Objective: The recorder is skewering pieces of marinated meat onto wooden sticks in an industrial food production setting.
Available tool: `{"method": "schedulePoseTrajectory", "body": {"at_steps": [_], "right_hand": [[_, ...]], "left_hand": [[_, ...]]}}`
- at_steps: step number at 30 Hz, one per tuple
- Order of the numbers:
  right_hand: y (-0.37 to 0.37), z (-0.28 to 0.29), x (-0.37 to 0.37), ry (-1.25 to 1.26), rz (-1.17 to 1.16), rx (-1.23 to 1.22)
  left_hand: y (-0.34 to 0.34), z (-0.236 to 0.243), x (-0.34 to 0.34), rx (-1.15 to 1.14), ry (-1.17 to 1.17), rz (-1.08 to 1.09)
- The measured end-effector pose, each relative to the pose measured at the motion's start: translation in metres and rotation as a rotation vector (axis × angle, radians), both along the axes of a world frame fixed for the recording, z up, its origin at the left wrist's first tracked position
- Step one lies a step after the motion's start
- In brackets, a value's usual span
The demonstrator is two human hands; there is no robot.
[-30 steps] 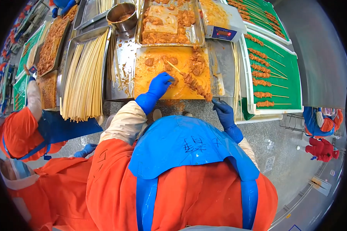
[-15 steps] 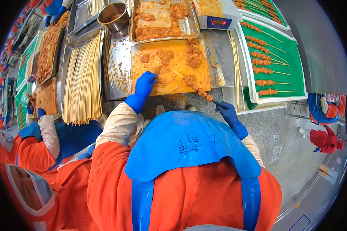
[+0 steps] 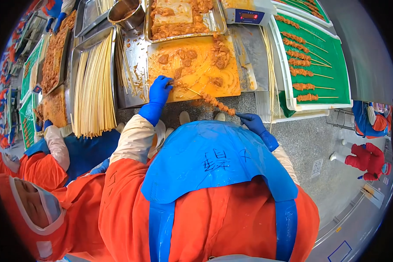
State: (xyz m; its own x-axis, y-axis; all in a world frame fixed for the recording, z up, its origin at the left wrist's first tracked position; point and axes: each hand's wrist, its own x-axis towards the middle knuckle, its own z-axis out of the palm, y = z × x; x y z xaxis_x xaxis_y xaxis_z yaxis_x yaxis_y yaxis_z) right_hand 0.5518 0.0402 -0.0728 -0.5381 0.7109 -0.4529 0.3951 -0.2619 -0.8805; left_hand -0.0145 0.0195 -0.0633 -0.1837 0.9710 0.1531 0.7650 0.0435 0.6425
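A meat skewer (image 3: 218,104) slants across the front edge of the orange-smeared cutting board (image 3: 231,83), marinated pieces threaded along its right part and bare stick at its left. My right hand (image 3: 254,124), in a dark blue glove, is closed on its right end, just past the last piece. My blue-gloved left hand (image 3: 160,91) is over the board's left front edge, fingers pinched on a small piece of meat (image 3: 176,83) by the stick's tip. More loose meat (image 3: 187,56) and a larger heap (image 3: 220,56) lie on the board.
Left of the board, a metal tray holds bamboo sticks (image 3: 94,87). Behind are a meat tray (image 3: 225,28), a metal pot (image 3: 125,16) and a scale (image 3: 249,16). A knife (image 3: 249,74) lies right, beside a green-lined crate (image 3: 343,83) of skewers. A co-worker (image 3: 35,209) is close on the left.
The skewer has swung flatter, its bare tip moving left to the meat at my left hand. My left hand has moved slightly up and left; my right hand slightly left.
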Motion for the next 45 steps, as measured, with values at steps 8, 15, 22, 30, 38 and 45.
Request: {"method": "schedulePoseTrajectory", "body": {"at_steps": [8, 15, 22, 30, 38, 45], "right_hand": [[0.000, -0.005, 0.002, 0.036, 0.004, -0.046], [0.009, -0.007, 0.001, -0.005, 0.008, -0.029], [0.013, 0.009, -0.003, -0.007, 0.004, 0.010], [0.031, 0.035, -0.012, -0.075, 0.051, 0.047], [0.049, 0.025, -0.009, -0.080, 0.093, 0.022], [0.060, 0.011, -0.004, -0.073, 0.079, 0.017]], "left_hand": [[0.008, 0.013, 0.020, 0.048, 0.035, 0.035], [0.006, -0.003, 0.042, -0.009, 0.080, -0.067], [0.007, -0.003, 0.051, -0.020, 0.071, -0.055], [0.009, 0.002, 0.056, -0.013, 0.078, -0.056], [0.016, 0.001, 0.055, -0.011, 0.068, -0.063], [0.016, -0.009, 0.049, 0.030, 0.060, -0.036]]}}
